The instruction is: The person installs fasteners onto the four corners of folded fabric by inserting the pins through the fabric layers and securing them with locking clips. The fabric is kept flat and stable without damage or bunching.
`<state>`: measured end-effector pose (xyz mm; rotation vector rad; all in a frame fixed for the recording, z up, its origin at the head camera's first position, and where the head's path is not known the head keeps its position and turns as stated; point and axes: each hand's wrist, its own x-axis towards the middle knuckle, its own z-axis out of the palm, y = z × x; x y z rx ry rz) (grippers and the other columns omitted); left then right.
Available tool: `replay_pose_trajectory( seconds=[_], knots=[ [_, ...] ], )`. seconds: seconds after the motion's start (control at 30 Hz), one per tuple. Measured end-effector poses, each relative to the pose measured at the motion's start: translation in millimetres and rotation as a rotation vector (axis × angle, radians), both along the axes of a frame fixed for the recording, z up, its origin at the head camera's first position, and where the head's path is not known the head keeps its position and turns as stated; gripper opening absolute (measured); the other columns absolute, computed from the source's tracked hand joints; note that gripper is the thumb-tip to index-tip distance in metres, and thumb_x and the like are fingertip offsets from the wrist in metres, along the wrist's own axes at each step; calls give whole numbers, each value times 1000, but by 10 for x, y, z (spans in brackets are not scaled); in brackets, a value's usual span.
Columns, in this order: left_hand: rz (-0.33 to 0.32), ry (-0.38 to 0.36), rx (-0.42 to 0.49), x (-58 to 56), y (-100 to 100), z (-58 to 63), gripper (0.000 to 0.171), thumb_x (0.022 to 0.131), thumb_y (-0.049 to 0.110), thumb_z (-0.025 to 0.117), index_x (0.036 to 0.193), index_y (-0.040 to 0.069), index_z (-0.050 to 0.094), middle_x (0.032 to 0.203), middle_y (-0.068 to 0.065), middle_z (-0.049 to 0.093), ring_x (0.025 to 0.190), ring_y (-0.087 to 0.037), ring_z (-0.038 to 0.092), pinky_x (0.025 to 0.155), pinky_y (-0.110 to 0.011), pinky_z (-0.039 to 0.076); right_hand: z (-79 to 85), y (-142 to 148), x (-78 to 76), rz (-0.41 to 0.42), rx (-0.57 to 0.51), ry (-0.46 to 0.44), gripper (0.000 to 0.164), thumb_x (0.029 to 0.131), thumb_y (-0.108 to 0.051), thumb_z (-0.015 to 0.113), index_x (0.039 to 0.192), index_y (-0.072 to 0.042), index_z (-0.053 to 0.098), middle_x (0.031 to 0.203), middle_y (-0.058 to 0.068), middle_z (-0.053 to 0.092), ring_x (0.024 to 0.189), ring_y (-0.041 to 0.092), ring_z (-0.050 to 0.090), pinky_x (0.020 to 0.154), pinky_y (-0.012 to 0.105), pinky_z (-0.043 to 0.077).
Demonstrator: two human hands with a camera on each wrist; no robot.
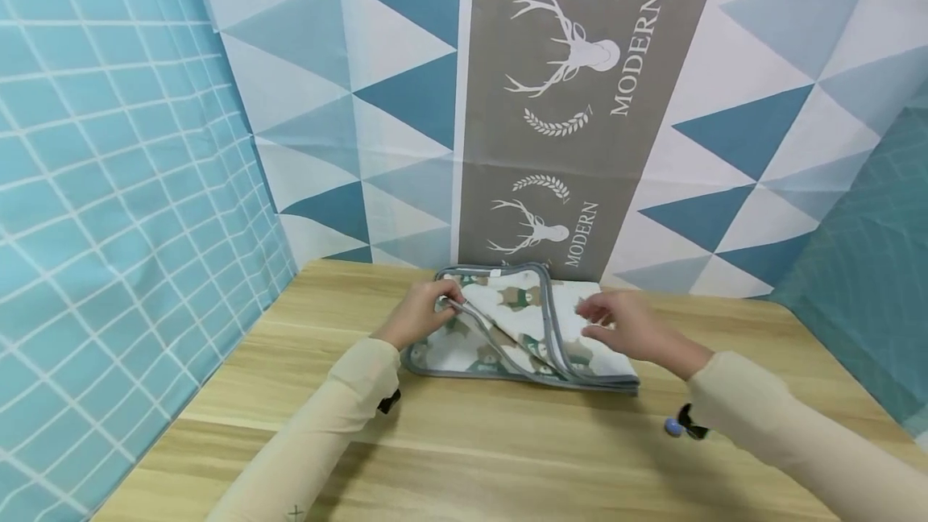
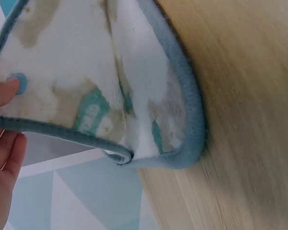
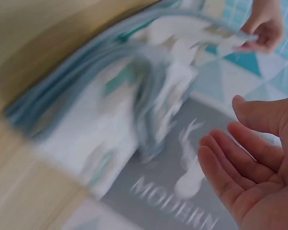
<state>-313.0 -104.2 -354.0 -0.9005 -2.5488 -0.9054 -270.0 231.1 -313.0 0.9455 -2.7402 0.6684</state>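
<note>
A folded cloth (image 1: 522,296) printed with brown bears in green, edged in grey-blue binding, lies on the wooden table near its back edge. My left hand (image 1: 428,311) pinches a bound edge at the cloth's left side and holds that corner lifted, so the top layer slants up. In the left wrist view, the thumb lies by a round blue snap (image 2: 20,83) on the cloth (image 2: 62,57). Over the cloth's right part hovers my right hand (image 1: 629,327), fingers loosely bent with nothing between them. The right wrist view shows its palm (image 3: 259,191) apart from the stacked layers (image 3: 101,110).
Behind the wooden table (image 1: 464,457) hangs a patterned curtain (image 1: 406,87) with triangles and deer heads. A blue checked sheet (image 1: 109,184) covers the left side. Near the right wrist shows a small blue round thing (image 1: 673,426).
</note>
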Motion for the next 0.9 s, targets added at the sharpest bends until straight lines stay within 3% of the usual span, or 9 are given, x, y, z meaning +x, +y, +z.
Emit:
replay_pose_trajectory(
  seconds=[0.1, 0.27, 0.37, 0.53, 0.8, 0.9],
  knots=[
    [-5, 12, -14, -20, -28, 17, 7, 88, 2, 68, 91, 8, 66, 95, -9, 72, 96, -23, 71, 85, -36, 58, 27, 255, 91, -20, 92, -27, 18, 83, -5, 74, 99, 0, 71, 94, 13, 73, 79, 20, 69, 69, 33, 60],
    [-5, 68, -48, -25, -84, 25, 15, 87, 3, 71, 102, 3, 72, 101, -11, 75, 97, -25, 71, 88, -38, 58, -75, 541, 240, 74, 288, -8, 18, 77, -8, 80, 93, -5, 73, 86, 5, 73, 73, 14, 65, 62, 26, 55],
    [-15, 116, -84, -16, -104, 22, 17, 86, 3, 71, 103, 3, 75, 102, -10, 76, 97, -26, 71, 91, -41, 57, -186, 645, 348, 99, 356, -90, 20, 73, -10, 83, 88, -7, 70, 79, -1, 67, 67, 6, 56, 58, 22, 47],
    [-35, 135, -110, -2, -111, 3, 14, 85, 0, 71, 97, 6, 76, 99, -7, 76, 95, -24, 70, 90, -40, 56, -365, 728, 464, 71, 369, -202, 24, 68, -5, 84, 78, -11, 63, 70, -7, 57, 62, -2, 40, 53, 19, 37],
    [-60, 103, -86, 21, -106, -38, 15, 85, -6, 68, 93, 6, 72, 96, -9, 74, 94, -24, 69, 84, -36, 58, -539, 808, 526, 70, 392, -163, 31, 57, 8, 79, 68, -13, 59, 62, -11, 50, 58, -5, 36, 50, 17, 34],
    [-55, 92, -86, 22, -95, -39, 15, 86, -6, 67, 93, 7, 71, 95, -9, 74, 93, -24, 69, 84, -36, 58, -539, 811, 508, 76, 384, -133, 30, 58, 8, 77, 65, -14, 58, 61, -11, 50, 58, -5, 35, 50, 15, 33]
  ],
)
